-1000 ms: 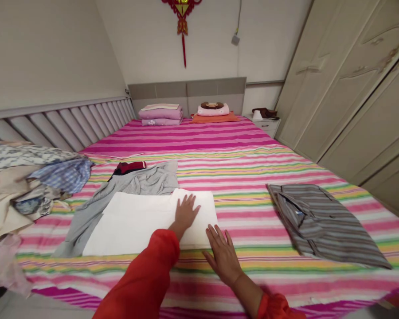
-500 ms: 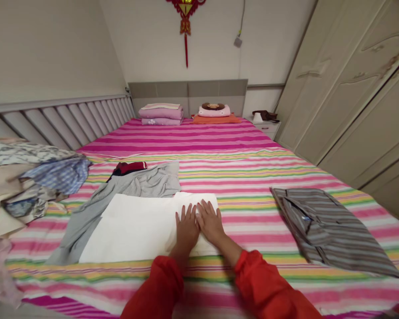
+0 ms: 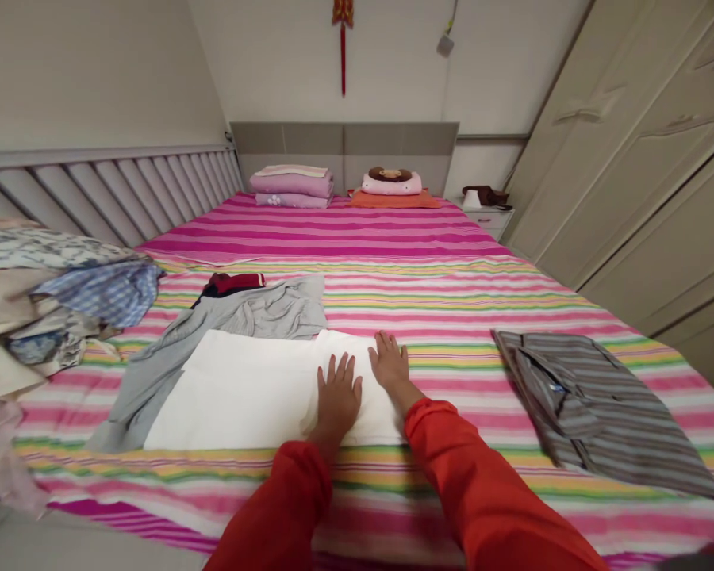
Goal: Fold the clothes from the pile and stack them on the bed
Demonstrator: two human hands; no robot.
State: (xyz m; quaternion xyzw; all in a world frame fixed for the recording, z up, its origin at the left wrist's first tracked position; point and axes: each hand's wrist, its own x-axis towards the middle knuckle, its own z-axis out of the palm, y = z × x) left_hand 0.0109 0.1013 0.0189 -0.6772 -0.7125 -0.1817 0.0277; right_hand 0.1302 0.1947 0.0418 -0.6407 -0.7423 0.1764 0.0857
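Observation:
A white garment (image 3: 243, 392) lies flat on the striped bedspread, its right part folded over in a layer. My left hand (image 3: 338, 396) rests palm down on that folded part, fingers spread. Near the garment's upper right corner, my right hand (image 3: 390, 365) lies with its fingers stretched out over the edge. Neither hand grips anything. Partly under the white garment on the left is a crumpled grey garment (image 3: 274, 309).
A folded grey striped garment (image 3: 607, 404) lies at the right. Piled clothes (image 3: 65, 293) fill the left side. A dark red and black item (image 3: 232, 287) sits behind the grey garment. Folded bedding (image 3: 291, 186) and a pillow (image 3: 391, 184) are at the headboard.
My hands have moved apart: the right one has slid to the garment's right edge, while the left stays on the fold. The camera view has shifted slightly.

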